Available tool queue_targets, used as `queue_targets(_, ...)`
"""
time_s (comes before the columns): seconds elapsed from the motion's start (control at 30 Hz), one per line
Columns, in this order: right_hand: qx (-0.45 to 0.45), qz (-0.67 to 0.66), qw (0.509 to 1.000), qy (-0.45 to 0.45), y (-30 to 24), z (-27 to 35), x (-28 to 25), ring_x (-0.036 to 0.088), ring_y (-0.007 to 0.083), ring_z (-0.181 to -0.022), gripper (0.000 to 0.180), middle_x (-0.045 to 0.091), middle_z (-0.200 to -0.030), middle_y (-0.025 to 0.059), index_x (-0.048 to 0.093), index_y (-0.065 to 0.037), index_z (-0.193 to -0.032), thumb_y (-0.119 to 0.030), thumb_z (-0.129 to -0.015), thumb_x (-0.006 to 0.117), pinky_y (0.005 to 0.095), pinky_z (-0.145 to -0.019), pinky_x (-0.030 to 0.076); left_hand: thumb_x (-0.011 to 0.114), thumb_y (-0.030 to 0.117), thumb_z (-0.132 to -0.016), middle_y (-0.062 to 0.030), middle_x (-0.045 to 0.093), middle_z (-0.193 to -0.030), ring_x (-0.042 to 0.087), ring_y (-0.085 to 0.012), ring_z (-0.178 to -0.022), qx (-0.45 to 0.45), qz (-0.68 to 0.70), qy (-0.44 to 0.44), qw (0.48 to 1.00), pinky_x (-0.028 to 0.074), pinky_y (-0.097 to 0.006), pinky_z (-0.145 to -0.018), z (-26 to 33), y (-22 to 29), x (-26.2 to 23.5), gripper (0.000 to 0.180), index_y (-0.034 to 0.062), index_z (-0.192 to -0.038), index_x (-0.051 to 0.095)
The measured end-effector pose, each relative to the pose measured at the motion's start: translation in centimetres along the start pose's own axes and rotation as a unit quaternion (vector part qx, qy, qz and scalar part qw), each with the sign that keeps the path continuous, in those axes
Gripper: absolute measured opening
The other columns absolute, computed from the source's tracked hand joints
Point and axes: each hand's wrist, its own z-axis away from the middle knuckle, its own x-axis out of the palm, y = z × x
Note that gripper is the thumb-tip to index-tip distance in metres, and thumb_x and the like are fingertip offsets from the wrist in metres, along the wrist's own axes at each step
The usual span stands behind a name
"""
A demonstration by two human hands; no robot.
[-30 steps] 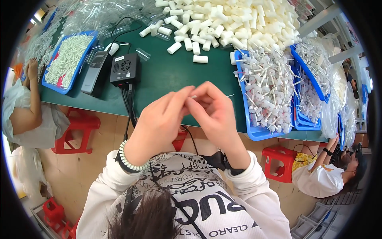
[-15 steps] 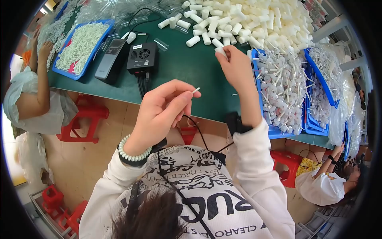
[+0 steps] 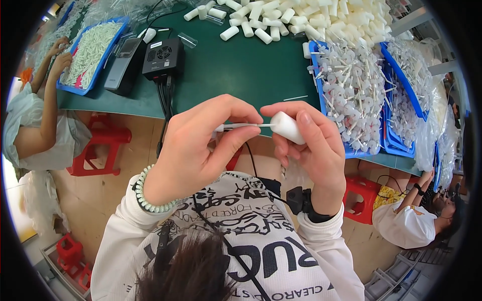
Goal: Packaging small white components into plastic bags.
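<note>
In front of my chest my left hand (image 3: 193, 143) pinches a thin white stick (image 3: 266, 125) between thumb and fingertips. A pale translucent piece at the stick's rear end shows behind those fingers. My right hand (image 3: 316, 145) is closed around a white foam cylinder (image 3: 287, 127), gripped between thumb and fingers. The stick points at the cylinder's left end and appears to touch it; whether its tip is inside, I cannot tell. Both hands are just over the green table's near edge, close together.
White foam cylinders (image 3: 346, 22) are heaped at the back. To the right, a blue tray (image 3: 318, 80) holds many stemmed translucent discs. On the left lie a black box (image 3: 163, 57) with cables, a grey device (image 3: 123, 65) and a blue tray (image 3: 73, 90) of pale sticks. Other people sit at both sides.
My right hand has come back from the foam heap with a cylinder, down beside my left hand. The stick in my left hand now meets the cylinder's end.
</note>
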Motion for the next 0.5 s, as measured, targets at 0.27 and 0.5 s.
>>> queue_targets(0.27,0.03,0.006,0.997,0.072,0.1,0.3,1.1,0.032,0.0003,-0.05,0.035,0.045,-0.061,-0.0037,0.055,-0.002,-0.106,-0.03,-0.1,0.034,0.0164,-0.044,0.023,0.064,-0.004,-0.075,-0.0069,0.06,-0.075,0.055,-0.0153,-0.062,0.055,-0.094,-0.031,0.994,0.042,-0.024,-0.055,0.4,0.2,0.0,0.014,0.0007,-0.088,0.062)
queue_targets(0.5,0.051,-0.014,0.997,0.055,1.0,0.3,0.9,0.034,0.0,-0.052,0.029,0.047,-0.068,-0.0037,0.052,-0.004,-0.101,-0.029,-0.099,0.038,0.0152,-0.045,0.024,0.062,-0.006,-0.075,-0.0073,0.059,-0.079,0.055,-0.0154,-0.065,0.074,-0.126,-0.063,0.987,0.042,-0.025,-0.057,0.7,0.1,0.6,0.016,0.001,-0.089,0.06)
